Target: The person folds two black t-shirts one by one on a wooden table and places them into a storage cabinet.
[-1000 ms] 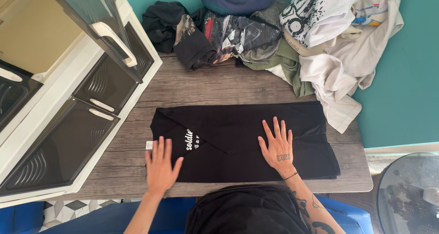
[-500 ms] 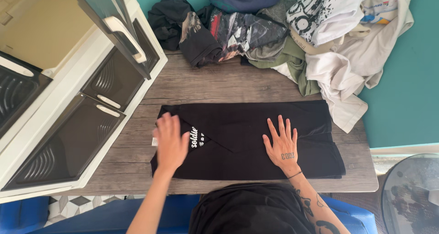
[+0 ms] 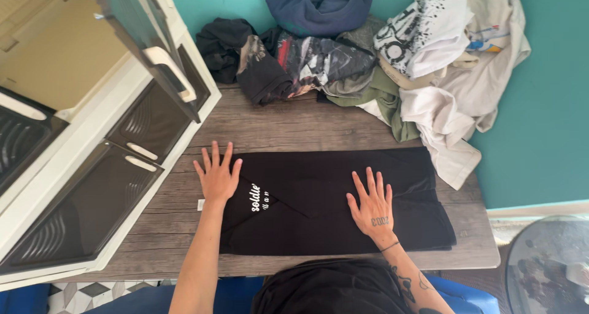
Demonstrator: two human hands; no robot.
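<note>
Both palms flat, fingers spread, left hand (image 3: 218, 174) at black shirt (image 3: 331, 203) left edge, right hand (image 3: 372, 202) mid-shirt, bare wooden table (image 3: 282, 120) beyond, clothes pile (image 3: 368, 50) behind.

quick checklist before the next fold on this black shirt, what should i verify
1. Shirt lies flat on the table: ok, folded into a long band.
2. Left hand pins the left end: ok, palm flat, fingers spread at the top-left corner.
3. Right hand holds the right part: ok, flat on the cloth.
4. Shirt clear of the clothes pile: not ok, a white garment meets its top-right corner.
5. Right edge even: cannot tell, layers look slightly offset.
6. Cabinet door clear of the shirt: ok.
</note>
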